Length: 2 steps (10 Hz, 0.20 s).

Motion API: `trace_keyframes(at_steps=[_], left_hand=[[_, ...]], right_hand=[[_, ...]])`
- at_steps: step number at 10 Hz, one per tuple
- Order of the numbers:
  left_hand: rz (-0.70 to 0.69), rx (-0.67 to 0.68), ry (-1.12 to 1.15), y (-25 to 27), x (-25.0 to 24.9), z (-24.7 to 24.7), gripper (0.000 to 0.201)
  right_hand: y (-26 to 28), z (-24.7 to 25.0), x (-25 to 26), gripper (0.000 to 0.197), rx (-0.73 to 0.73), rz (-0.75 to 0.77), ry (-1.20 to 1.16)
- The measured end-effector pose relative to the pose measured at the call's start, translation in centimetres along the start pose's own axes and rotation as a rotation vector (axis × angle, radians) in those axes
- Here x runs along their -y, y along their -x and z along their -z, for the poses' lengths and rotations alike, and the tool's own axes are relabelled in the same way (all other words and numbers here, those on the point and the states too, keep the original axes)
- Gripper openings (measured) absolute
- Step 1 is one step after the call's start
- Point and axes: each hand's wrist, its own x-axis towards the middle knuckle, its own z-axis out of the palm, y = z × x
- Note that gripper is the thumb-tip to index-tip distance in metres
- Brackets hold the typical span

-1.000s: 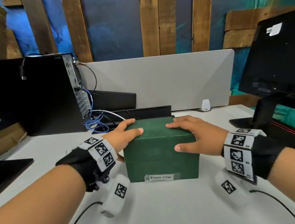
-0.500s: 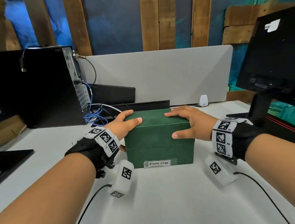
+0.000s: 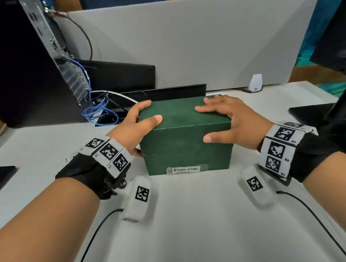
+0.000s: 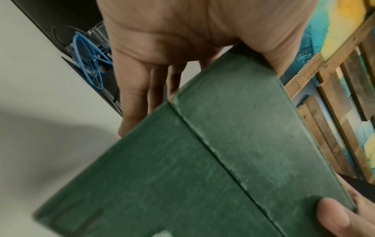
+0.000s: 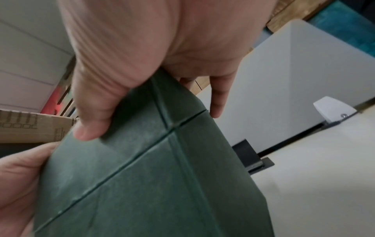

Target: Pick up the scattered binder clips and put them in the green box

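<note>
Two hands were on the green box (image 3: 184,136) when I looked in, one at each end of its lid. My left hand (image 3: 134,130) wrapped the left end, thumb lying on top and fingers reaching round the far corner and down the side. My right hand (image 3: 235,123) gripped the right end, fingers spread across the top and thumb pressed on the near face just above the lid seam.

The box sat on the white desk (image 3: 190,226), near the middle, closed, its lid flush all round in both wrist views. A small label (image 3: 186,169) reading "Binder Clips" was stuck low on its near face. What lay inside I could not tell.

I saw no binder clips anywhere on the desk in any view. I judged the step in hand to be either opening or closing the box; with no loose clips showing, closing seemed likelier, but I could not settle it.

If the lid was to come off, the next move called for an even lift from both ends, since a snug lid may drag the base up with it.
</note>
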Motion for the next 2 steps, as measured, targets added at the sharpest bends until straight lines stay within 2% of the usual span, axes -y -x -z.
trace_keyframes(at_steps=[2], left_hand=[[0.059,0.017,0.059,-0.12,-0.86,-0.03,0.038]], right_hand=[[-0.21,0.65,0.54,0.062,0.091,-0.075,-0.069]])
